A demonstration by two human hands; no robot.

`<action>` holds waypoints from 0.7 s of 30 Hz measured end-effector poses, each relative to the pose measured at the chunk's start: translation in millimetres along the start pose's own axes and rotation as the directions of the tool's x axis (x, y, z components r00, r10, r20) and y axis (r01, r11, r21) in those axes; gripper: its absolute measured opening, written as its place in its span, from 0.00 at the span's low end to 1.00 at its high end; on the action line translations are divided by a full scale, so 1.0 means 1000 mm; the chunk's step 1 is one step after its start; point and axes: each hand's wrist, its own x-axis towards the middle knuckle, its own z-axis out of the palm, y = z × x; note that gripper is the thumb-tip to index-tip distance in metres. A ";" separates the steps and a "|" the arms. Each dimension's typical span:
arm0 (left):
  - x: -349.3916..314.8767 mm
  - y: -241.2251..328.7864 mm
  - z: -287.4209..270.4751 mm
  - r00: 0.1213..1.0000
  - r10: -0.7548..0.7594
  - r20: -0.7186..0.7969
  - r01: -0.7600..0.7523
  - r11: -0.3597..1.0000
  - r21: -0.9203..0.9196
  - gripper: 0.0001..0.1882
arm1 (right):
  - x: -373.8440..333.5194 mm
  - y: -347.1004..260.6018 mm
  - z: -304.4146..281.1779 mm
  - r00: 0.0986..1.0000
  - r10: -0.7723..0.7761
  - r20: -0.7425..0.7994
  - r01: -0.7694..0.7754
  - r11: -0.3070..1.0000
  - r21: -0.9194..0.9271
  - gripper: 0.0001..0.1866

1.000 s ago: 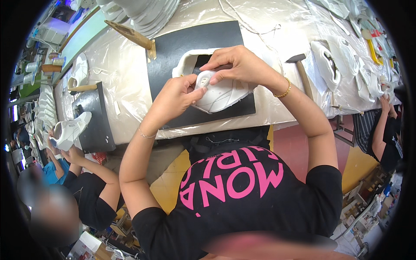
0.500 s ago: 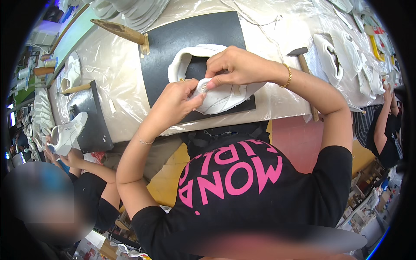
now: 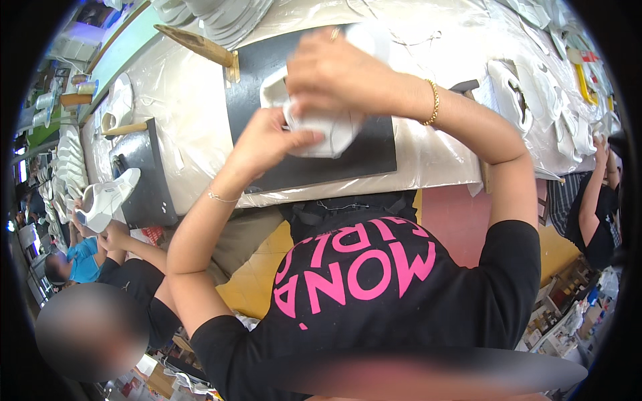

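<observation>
A white shoe upper (image 3: 338,139) is held over a black work board (image 3: 254,87) on the table. My left hand (image 3: 261,144) is closed on the upper's near left edge, its thumb lying along the white surface. Across the upper's far side is my right hand (image 3: 334,77), fingers curled but smeared by motion, so its grip is unclear. Much of the upper is hidden beneath that hand. Just past it shows a blurred white patch (image 3: 371,41) that I cannot make out.
A pointed wooden stick (image 3: 194,45) rests at the board's far left corner. To the right lie a hammer (image 3: 466,87) and several white uppers (image 3: 511,93). At left, a co-worker's hand (image 3: 115,237) holds a white shoe (image 3: 107,197) beside another black board (image 3: 144,187).
My right hand has moved left and away from me, from pinching the upper's edge to sweeping over it. The upper has shifted and turned; my left hand keeps hold, slightly farther left.
</observation>
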 end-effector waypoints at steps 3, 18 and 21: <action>0.008 0.011 -0.012 0.982 0.136 -0.130 -0.185 0.825 -0.533 0.25 | -0.005 0.012 -0.032 0.798 0.458 -0.391 -0.407 0.889 0.210 0.23; 0.022 0.008 0.012 0.922 0.151 -0.357 -0.387 0.420 -0.821 0.24 | -0.041 -0.007 0.034 0.765 0.634 0.108 -0.562 0.577 0.593 0.24; 0.018 0.001 0.019 0.916 0.121 -0.382 -0.399 0.377 -0.836 0.24 | -0.045 -0.020 0.046 0.737 0.673 0.070 -0.545 0.529 0.651 0.21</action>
